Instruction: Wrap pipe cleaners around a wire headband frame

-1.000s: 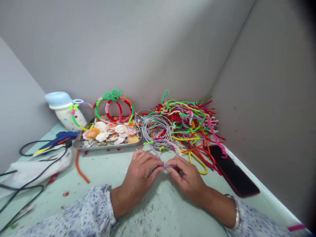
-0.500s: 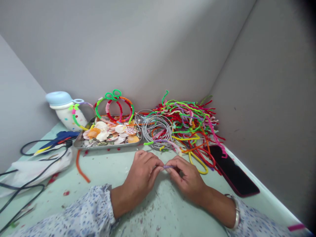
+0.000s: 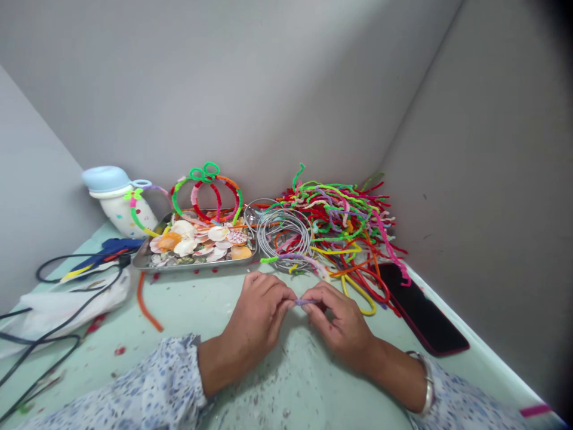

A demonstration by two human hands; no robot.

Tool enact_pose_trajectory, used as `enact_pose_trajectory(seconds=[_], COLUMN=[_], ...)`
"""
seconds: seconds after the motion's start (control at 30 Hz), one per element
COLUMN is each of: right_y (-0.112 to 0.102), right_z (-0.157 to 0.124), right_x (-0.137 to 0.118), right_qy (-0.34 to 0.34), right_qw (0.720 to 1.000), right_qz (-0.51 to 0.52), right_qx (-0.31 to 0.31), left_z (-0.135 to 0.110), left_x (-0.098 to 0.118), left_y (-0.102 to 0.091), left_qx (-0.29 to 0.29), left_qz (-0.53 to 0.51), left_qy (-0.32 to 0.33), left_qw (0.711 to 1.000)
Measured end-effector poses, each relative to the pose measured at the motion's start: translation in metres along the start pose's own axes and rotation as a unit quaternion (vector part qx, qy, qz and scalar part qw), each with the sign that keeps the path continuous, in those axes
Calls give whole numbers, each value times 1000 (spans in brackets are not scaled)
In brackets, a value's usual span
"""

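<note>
Both hands rest on the pale green table close together. My left hand and my right hand each pinch an end of a short purple pipe cleaner, which spans the small gap between the fingertips. The fingers of both hands are curled and pressed together. Just beyond the hands lies a coil of silver wire rings, and a heap of coloured pipe cleaners spreads behind and to the right.
A metal tray of seashells sits at the back left, with pipe-cleaner hoops and a white jug with a blue lid behind. A blue glue gun, black cables and a white bag lie left. A dark phone lies right. Grey walls enclose the corner.
The purple strand that stuck out above my left fingers a second ago is now drawn in; only a short piece shows between the fingertips. The hands have stayed in place.
</note>
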State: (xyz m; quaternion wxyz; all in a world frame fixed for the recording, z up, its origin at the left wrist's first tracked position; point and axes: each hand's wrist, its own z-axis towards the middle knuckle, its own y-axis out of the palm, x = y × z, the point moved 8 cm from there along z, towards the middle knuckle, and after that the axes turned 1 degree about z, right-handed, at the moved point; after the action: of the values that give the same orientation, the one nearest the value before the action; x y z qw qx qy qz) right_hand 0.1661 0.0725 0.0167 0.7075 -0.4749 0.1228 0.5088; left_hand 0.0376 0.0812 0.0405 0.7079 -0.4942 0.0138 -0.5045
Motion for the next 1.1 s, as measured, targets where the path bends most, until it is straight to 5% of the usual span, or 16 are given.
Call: enact_pose_trajectory(seconds=[0.73, 0.83, 1.0, 1.1], right_y=[-4, -4, -5, -3], right_z=[0, 0, -5, -6], right_x=[-5, 2, 29, 30], right_qy=[-5, 20, 150, 177], right_qw=[1000, 999, 970, 937], right_qz=[13, 26, 175, 284], right_qx=[12, 19, 78, 104], left_z=[0, 1, -10, -14], left_x=[-1, 3, 8, 20], left_y=[4, -6, -39, -30], left_qx=[-16, 24, 174, 120], left_qz=[-2, 13, 26, -34], left_qy=[4, 18, 8, 57], left_qw=[1000, 999, 984, 991])
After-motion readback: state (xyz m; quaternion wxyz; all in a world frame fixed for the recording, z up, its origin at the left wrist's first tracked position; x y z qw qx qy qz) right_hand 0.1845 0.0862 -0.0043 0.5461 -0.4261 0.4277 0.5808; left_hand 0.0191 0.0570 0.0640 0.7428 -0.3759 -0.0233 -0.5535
